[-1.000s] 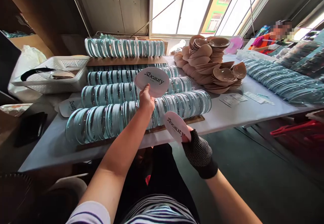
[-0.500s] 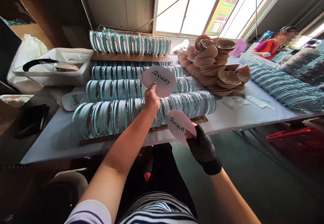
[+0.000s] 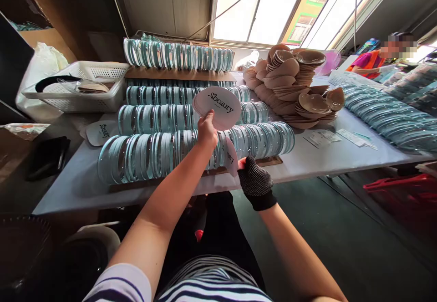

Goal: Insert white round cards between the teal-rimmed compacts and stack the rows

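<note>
My bare left hand [image 3: 207, 130] pinches a small stack of oval white cards [image 3: 218, 110] printed "beauty", thumb on the top face. Lower and to the right, my right hand [image 3: 255, 179], in a black dotted fingerless glove, grips a single oval card [image 3: 230, 158] by its right edge. That card is turned nearly edge-on, and my left wrist covers part of it. Just beyond both hands lies the nearest row of pale blue hoops in clear wrapping [image 3: 153, 156]. More such rows [image 3: 153, 117] lie behind it.
Beige cup-shaped pads [image 3: 283, 83] are piled at the back right. A white basket [image 3: 112, 92] stands at the left, near more oval cards [image 3: 99, 132]. Paper slips [image 3: 321, 138] lie on the white table [image 3: 297, 165]. A person in an orange vest [image 3: 370, 63] is at the far right.
My right hand has moved left and slightly up with its card, which has turned from facing me to nearly edge-on beside my left wrist. The left hand holds its stack almost still.
</note>
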Motion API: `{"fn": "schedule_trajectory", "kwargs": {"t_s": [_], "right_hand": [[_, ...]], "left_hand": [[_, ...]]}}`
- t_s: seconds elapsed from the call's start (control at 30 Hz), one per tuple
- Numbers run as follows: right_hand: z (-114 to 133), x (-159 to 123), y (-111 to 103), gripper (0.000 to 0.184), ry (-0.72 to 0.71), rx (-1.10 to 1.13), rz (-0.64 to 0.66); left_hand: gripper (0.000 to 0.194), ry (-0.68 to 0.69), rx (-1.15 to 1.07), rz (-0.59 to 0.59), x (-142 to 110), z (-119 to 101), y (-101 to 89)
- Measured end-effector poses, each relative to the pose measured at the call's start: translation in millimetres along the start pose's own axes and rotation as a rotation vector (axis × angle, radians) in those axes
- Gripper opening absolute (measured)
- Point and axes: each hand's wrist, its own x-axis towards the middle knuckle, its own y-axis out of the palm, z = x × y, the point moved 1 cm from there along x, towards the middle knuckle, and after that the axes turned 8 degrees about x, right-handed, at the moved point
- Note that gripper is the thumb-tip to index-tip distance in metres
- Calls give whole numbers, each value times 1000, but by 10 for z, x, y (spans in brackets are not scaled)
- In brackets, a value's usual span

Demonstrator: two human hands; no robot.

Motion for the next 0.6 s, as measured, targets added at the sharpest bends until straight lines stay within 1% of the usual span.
{"fn": "schedule_trajectory", "kwargs": {"t_s": [0.07, 0.13, 0.27, 0.33, 0.43, 0.53, 0.6], "right_hand": [[7, -2, -10, 36, -6, 112, 10], [0, 19, -14, 38, -12, 168, -3], [-18, 147, 26, 37, -63, 45, 23], [10, 260, 93, 34, -60, -28, 83], [106, 419, 218, 30, -23, -129, 235], [195, 473, 280, 29, -32, -207, 384], [206, 465, 273, 26, -44, -216, 434]], "left_hand": [[18, 9, -8, 1, -2, -4, -1], [19, 2, -21, 3, -2, -3, -9], [17, -11, -20, 12, 4, 12, -27], [13, -5, -18, 11, 5, 17, -33], [11, 0, -25, 30, 9, 14, -42], [13, -24, -21, 26, 20, 9, -54], [14, -42, -1, 15, 23, 11, -62]]}}
